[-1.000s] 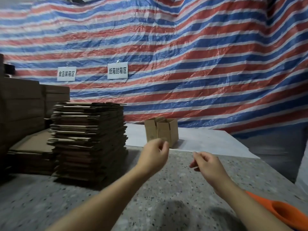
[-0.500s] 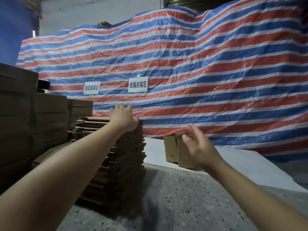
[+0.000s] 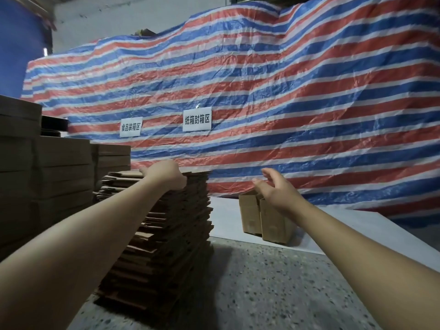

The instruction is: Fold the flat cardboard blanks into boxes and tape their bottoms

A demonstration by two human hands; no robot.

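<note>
1. Left hand (image 3: 166, 173) rests on top of the stack of flat blanks (image 3: 164, 225) at the bench's left side; whether it grips one cannot be told.
2. Right hand (image 3: 276, 189) hovers open and empty.
3. Two folded boxes (image 3: 264, 217) stand at the far edge; most blanks remain.

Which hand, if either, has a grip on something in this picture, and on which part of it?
The left hand lies on top of the stack of flat blanks; whether its fingers grip the top blank cannot be told. The right hand hangs open in the air, holding nothing.
</note>
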